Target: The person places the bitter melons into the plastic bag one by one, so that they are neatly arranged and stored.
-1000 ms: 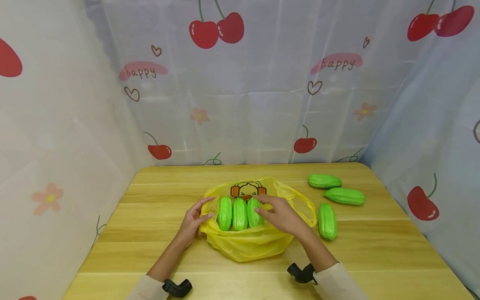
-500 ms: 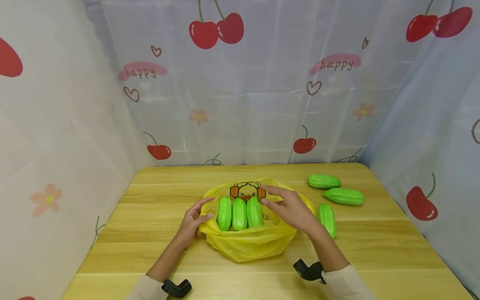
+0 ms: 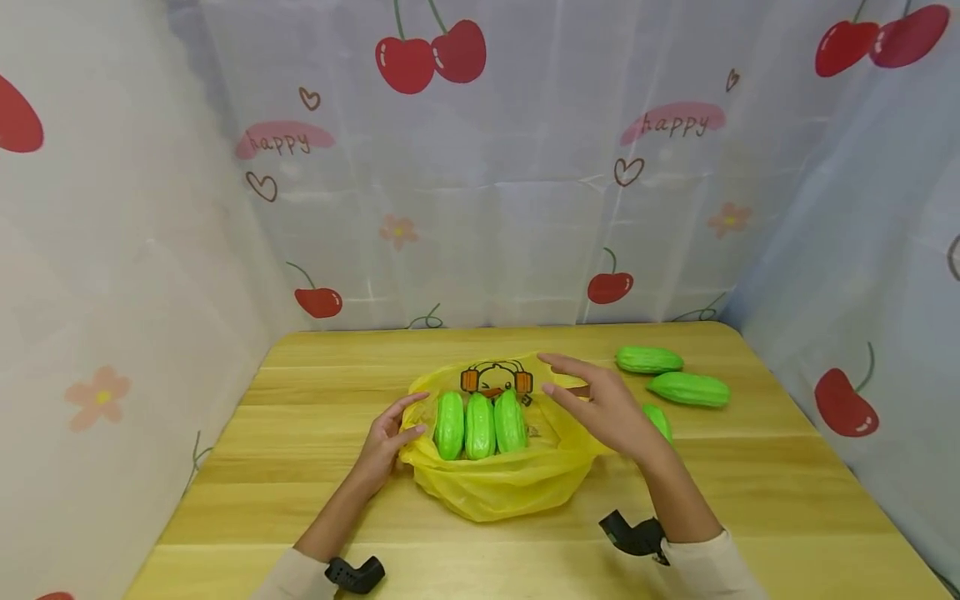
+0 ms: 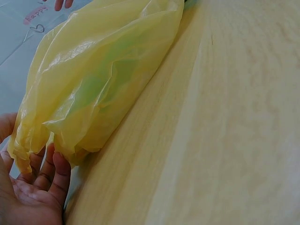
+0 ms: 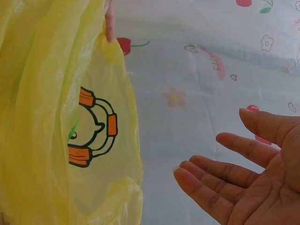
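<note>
Three green gourds [image 3: 480,427] are held side by side, roughly upright in the head view, inside the open mouth of a yellow plastic bag [image 3: 502,492], which is set on a wood-grain table [image 3: 780,500]. The bag's left edge is gripped between the thumb and curled fingers of the left hand [image 3: 386,442]. The right hand [image 3: 607,408] is spread wide, fingers apart, with nothing held; it is seen near the bag's right side, apart from it in the right wrist view. To its right, two loose gourds [image 3: 688,389] are laid close together on the table, and a third gourd [image 3: 659,421] is partly hidden by the hand. On the bag is printed a winking cartoon face [image 3: 497,379] with orange headphones; a small dark mark [image 3: 533,432] inside is too small to be read. On the backdrop [image 3: 487,250], "happy" can be read twice over pink patches [image 3: 673,123], among printed cherries, hearts and flowers.
</note>
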Action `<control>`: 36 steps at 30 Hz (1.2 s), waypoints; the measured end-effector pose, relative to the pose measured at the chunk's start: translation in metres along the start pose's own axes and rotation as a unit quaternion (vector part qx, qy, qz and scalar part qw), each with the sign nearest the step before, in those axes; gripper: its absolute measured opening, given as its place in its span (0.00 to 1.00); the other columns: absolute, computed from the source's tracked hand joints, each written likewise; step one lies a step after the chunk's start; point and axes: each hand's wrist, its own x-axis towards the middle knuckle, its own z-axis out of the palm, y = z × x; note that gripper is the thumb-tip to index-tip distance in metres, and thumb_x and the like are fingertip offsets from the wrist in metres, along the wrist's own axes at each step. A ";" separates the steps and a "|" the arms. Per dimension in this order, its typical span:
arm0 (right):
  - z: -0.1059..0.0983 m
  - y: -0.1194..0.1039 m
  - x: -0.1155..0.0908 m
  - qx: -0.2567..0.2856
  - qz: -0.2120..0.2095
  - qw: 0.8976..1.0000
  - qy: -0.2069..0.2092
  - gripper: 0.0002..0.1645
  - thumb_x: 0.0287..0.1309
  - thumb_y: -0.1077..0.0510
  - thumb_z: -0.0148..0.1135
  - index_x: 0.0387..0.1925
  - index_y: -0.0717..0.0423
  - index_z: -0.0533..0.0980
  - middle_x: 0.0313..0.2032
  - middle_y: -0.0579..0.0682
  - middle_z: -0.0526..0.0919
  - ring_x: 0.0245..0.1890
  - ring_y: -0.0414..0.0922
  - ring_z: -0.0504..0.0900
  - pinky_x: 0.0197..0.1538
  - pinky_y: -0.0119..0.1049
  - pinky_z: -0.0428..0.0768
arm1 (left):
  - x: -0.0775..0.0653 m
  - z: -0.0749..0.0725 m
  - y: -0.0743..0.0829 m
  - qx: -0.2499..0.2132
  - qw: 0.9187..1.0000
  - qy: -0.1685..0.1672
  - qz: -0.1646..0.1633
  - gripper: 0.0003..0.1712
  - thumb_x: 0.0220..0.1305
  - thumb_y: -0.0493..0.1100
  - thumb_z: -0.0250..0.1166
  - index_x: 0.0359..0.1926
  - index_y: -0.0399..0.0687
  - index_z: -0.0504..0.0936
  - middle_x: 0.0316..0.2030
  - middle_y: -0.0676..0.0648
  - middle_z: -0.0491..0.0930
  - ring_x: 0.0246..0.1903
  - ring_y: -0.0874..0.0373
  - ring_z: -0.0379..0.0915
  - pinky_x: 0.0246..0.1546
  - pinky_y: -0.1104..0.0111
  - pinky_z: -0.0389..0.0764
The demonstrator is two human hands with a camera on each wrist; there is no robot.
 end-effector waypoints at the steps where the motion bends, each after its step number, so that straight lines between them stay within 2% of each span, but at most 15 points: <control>1: -0.002 -0.001 0.000 0.002 -0.001 1.000 0.001 0.29 0.71 0.47 0.61 0.71 0.46 0.72 0.69 0.54 0.73 0.57 0.54 0.82 0.53 0.50 0.83 | 0.000 -0.001 0.000 0.002 1.000 0.000 0.003 0.31 0.70 0.33 0.62 0.71 0.34 0.67 0.74 0.37 0.59 0.76 0.49 0.46 0.66 0.75 0.66; 5: -0.010 -0.002 0.000 -0.001 0.004 1.000 0.005 0.29 0.72 0.47 0.60 0.71 0.44 0.71 0.68 0.52 0.74 0.52 0.53 0.85 0.52 0.52 0.83 | 0.002 -0.003 0.002 0.009 1.000 -0.005 0.012 0.30 0.71 0.32 0.61 0.72 0.33 0.66 0.74 0.35 0.60 0.77 0.46 0.43 0.67 0.76 0.63; 11: -0.028 -0.002 -0.006 -0.029 0.001 0.999 0.029 0.28 0.72 0.49 0.60 0.71 0.44 0.72 0.65 0.53 0.77 0.56 0.54 0.83 0.51 0.50 0.84 | 0.002 -0.003 0.004 0.002 1.000 -0.005 0.011 0.30 0.70 0.31 0.60 0.71 0.33 0.66 0.74 0.35 0.60 0.78 0.46 0.41 0.67 0.77 0.61; 14: -0.040 0.001 -0.012 -0.037 0.008 0.998 0.041 0.28 0.73 0.48 0.59 0.71 0.44 0.71 0.64 0.54 0.78 0.55 0.54 0.83 0.49 0.44 0.84 | 0.001 -0.003 0.004 -0.001 1.000 -0.005 0.008 0.31 0.70 0.32 0.61 0.72 0.33 0.66 0.74 0.35 0.59 0.77 0.48 0.43 0.67 0.76 0.63; 16: -0.049 0.006 -0.017 -0.042 0.012 0.998 0.049 0.29 0.73 0.48 0.59 0.72 0.43 0.71 0.64 0.55 0.78 0.53 0.55 0.84 0.45 0.39 0.83 | 0.001 -0.003 0.004 0.001 1.000 -0.006 0.007 0.31 0.70 0.33 0.62 0.72 0.33 0.66 0.74 0.35 0.59 0.77 0.48 0.42 0.67 0.76 0.62; 21: -0.071 0.020 -0.027 -0.060 0.010 0.995 0.072 0.28 0.73 0.50 0.59 0.72 0.46 0.71 0.64 0.54 0.78 0.57 0.53 0.81 0.45 0.26 0.80 | 0.000 -0.002 0.004 0.003 1.000 -0.007 0.006 0.31 0.70 0.33 0.62 0.72 0.34 0.66 0.74 0.35 0.59 0.78 0.47 0.38 0.68 0.79 0.58; 25: -0.087 0.030 -0.033 -0.074 0.010 0.993 0.087 0.28 0.73 0.53 0.60 0.71 0.49 0.71 0.65 0.56 0.77 0.60 0.43 0.77 0.47 0.21 0.77 | 0.000 -0.001 0.004 0.003 1.000 -0.006 0.004 0.31 0.70 0.32 0.62 0.72 0.33 0.66 0.74 0.35 0.59 0.78 0.47 0.39 0.67 0.79 0.59; 28: -0.097 0.038 -0.038 -0.078 0.014 0.992 0.098 0.29 0.71 0.55 0.62 0.71 0.49 0.71 0.64 0.59 0.77 0.56 0.28 0.75 0.47 0.18 0.75 | 0.000 -0.001 0.004 0.000 1.000 -0.006 0.004 0.31 0.70 0.32 0.62 0.71 0.32 0.66 0.74 0.34 0.59 0.78 0.46 0.39 0.67 0.78 0.59; 30: -0.103 0.044 -0.040 -0.074 0.014 0.992 0.104 0.30 0.71 0.56 0.62 0.71 0.50 0.71 0.63 0.61 0.77 0.54 0.22 0.73 0.47 0.17 0.75 | 0.000 0.000 0.004 -0.001 1.000 -0.006 0.005 0.31 0.70 0.32 0.62 0.71 0.32 0.66 0.74 0.34 0.60 0.78 0.45 0.40 0.67 0.77 0.61; 34: -0.114 0.055 -0.046 -0.072 0.024 0.991 0.114 0.31 0.70 0.55 0.63 0.72 0.51 0.70 0.63 0.63 0.77 0.53 0.19 0.73 0.47 0.16 0.75 | 0.001 -0.001 0.001 0.001 1.000 -0.009 0.009 0.31 0.70 0.32 0.61 0.71 0.32 0.66 0.74 0.34 0.60 0.77 0.47 0.43 0.67 0.76 0.64; 36: -0.119 0.061 -0.049 -0.072 0.039 0.989 0.121 0.31 0.70 0.54 0.64 0.71 0.50 0.71 0.63 0.59 0.78 0.51 0.19 0.74 0.46 0.17 0.76 | 0.000 -0.001 0.000 0.001 1.000 -0.010 0.006 0.31 0.70 0.32 0.61 0.71 0.32 0.66 0.74 0.35 0.60 0.76 0.49 0.47 0.66 0.74 0.66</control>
